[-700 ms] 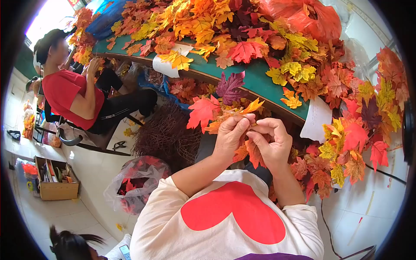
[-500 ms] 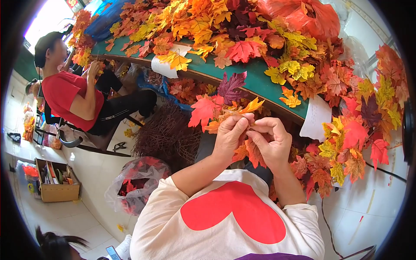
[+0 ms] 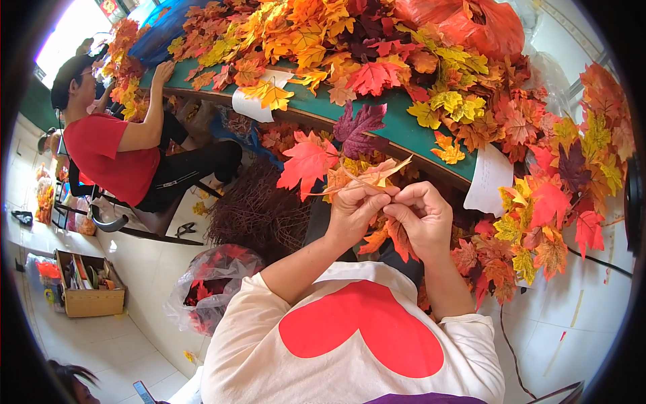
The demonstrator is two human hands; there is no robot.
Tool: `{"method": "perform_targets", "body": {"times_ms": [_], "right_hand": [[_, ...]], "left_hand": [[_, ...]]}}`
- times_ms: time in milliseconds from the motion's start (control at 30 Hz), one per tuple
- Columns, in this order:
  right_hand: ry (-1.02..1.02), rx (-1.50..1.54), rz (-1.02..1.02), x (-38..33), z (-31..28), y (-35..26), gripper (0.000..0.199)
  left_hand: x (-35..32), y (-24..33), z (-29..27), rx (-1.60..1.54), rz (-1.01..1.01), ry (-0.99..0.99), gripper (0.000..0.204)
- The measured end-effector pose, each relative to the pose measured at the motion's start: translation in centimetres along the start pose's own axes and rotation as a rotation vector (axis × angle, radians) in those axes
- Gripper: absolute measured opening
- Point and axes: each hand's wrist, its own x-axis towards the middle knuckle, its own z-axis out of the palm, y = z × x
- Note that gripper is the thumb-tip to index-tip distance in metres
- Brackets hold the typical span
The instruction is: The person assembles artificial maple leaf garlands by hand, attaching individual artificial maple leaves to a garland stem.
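Note:
My left hand (image 3: pixel 353 212) is closed around the stem of an artificial maple leaf spray. Its leaves fan out beyond my fingers: a red leaf (image 3: pixel 308 161), a purple leaf (image 3: pixel 360 129) and paler orange ones (image 3: pixel 377 176). Fingertips nearly meeting it, my right hand (image 3: pixel 425 214) pinches at the same spray, though the thin part between its thumb and finger is too small to make out. Darker orange leaves (image 3: pixel 400 239) hang just below the two hands. Both hands are held in front of my chest, short of the green table (image 3: pixel 390 124).
Loose maple leaves (image 3: pixel 306 40) heap the table, with a red plastic bag (image 3: pixel 464 27) behind. Paper sheets (image 3: pixel 484 182) hang over its edge. Dark twigs (image 3: pixel 259 202), a clear bag (image 3: pixel 212 283) and a cardboard box (image 3: pixel 94 296) stand left. A co-worker in red (image 3: pixel 108 145) sits far left.
My left hand has rolled over, and its leaves have swung left and spread apart. My right hand has barely moved. The co-worker's arm has reached out to the table edge.

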Motion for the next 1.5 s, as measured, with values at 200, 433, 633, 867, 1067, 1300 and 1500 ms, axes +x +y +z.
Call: {"method": "perform_targets", "body": {"times_ms": [200, 433, 633, 867, 1067, 1300, 1500], "right_hand": [[0.023, 0.164, 0.068, 0.1, -0.1, 0.4, 0.015], [-0.024, 0.128, 0.079, 0.3, -0.1, -0.1, 0.013], [-0.008, -0.033, 0.032, -0.1, -0.5, 0.4, 0.014], [0.000, -0.182, -0.015, -0.6, -0.2, 0.2, 0.015], [0.071, -0.229, -0.024, -1.2, -0.2, -0.1, 0.014], [0.156, -0.412, -0.047, -1.1, 0.3, -0.5, 0.017], [0.199, -0.282, -0.058, -1.1, 0.1, 0.7, 0.017]], "left_hand": [[0.1, 0.5, -0.1, 0.132, 0.042, -0.022, 0.011], [0.7, 1.1, -0.8, 0.634, 0.335, -0.088, 0.009], [0.7, 0.1, -0.8, 0.699, 0.414, -0.178, 0.027], [-0.3, -0.5, -0.2, -0.312, -0.388, -0.158, 0.033], [-0.3, 0.2, -0.9, 0.414, 0.127, -0.333, 0.033], [-0.9, -1.1, 0.6, 0.479, 0.260, -0.172, 0.044], [-1.3, -1.0, 0.6, 0.512, 0.118, -0.197, 0.042]]}}
